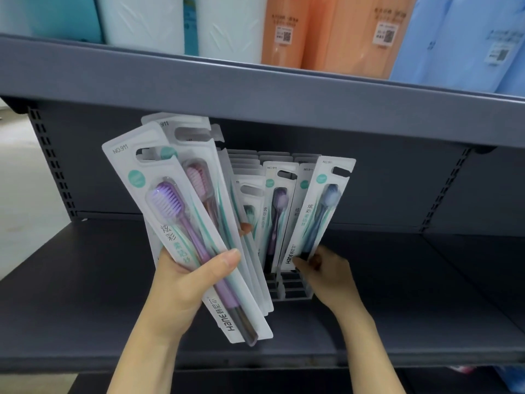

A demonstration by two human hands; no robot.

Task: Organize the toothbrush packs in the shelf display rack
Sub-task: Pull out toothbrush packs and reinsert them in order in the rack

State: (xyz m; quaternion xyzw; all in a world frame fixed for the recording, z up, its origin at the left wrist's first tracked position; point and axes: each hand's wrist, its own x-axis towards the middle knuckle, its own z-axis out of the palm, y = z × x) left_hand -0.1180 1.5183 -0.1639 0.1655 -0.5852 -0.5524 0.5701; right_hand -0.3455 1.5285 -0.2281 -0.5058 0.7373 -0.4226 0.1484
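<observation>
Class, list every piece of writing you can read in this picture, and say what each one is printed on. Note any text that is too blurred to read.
"NO.911": top of the purple toothbrush pack in the left hand.
"Hane": bottom of that pack.
"Hane": bottom of the blue toothbrush pack pinched by the right hand.
"NO.911": top of a pack standing in the display rack.
Chinese characters on the packs: not reliably readable.
Stickers on the orange packages above: too blurred.

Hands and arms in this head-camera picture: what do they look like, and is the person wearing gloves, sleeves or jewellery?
Both are bare. The left hand and the right hand wear no gloves, and no rings show on the fingers in view. Both forearms are uncovered down to the bottom edge of the picture, with no sleeve, watch or bracelet in sight. The left thumbnail is short and unpainted. No markings show.
</observation>
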